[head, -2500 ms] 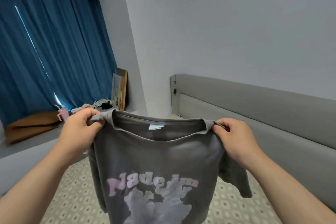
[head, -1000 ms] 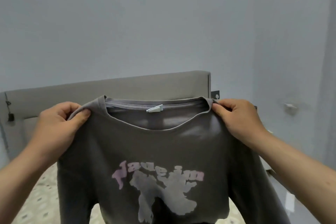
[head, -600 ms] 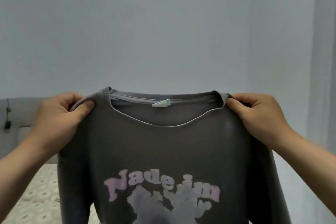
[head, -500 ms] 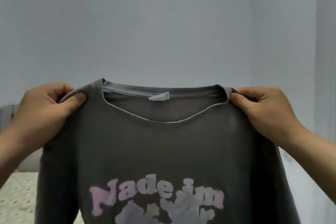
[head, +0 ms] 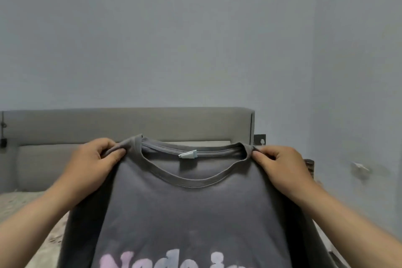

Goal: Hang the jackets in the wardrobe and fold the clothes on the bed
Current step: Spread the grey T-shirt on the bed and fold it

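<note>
A dark grey T-shirt point(head: 195, 209) with pale pink lettering hangs in front of me, its printed side toward the camera, a small white tag at the back of the collar. My left hand point(head: 95, 163) pinches the shirt's left shoulder beside the collar. My right hand point(head: 280, 167) pinches the right shoulder beside the collar. The shirt is stretched flat between the two hands; its lower part runs out of the frame. No jacket or wardrobe is in view.
Behind the shirt stands the bed's grey padded headboard point(head: 108, 124), with a strip of patterned bedding point(head: 19, 204) at lower left. A pale wall fills the upper view. A small wall fitting point(head: 260, 141) sits right of the headboard.
The view swung from the curtained window side to face the headboard. Both hands kept their grip on the shoulders; the shirt rose, then came down and closer to me.
</note>
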`<action>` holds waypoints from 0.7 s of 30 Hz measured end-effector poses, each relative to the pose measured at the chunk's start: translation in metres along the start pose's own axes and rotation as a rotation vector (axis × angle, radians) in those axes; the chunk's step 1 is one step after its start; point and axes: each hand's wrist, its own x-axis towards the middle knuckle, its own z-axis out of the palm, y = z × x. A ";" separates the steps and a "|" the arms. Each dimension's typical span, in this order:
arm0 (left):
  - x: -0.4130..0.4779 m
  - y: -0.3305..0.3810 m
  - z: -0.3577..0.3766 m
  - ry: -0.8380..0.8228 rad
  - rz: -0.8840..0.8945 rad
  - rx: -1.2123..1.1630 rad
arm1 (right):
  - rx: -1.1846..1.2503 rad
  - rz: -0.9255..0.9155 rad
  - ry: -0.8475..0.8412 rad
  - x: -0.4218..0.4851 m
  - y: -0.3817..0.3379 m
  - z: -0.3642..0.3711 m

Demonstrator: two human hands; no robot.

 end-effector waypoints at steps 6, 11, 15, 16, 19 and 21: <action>-0.090 -0.126 0.123 -0.375 -0.260 0.250 | -0.421 0.055 -0.425 -0.053 0.135 0.116; -0.160 -0.204 0.232 -0.460 -0.814 0.170 | -0.445 0.439 -0.592 -0.100 0.242 0.219; -0.187 -0.249 0.311 -0.268 -1.048 -0.025 | 0.235 1.010 -0.412 -0.113 0.296 0.304; -0.188 -0.264 0.328 -0.197 -1.022 0.028 | 0.306 1.055 -0.343 -0.114 0.307 0.325; -0.169 -0.304 0.363 -0.052 -0.921 0.190 | 0.161 0.872 -0.236 -0.106 0.344 0.381; -0.147 -0.335 0.386 -0.054 -0.885 0.219 | 0.064 0.761 -0.177 -0.088 0.360 0.411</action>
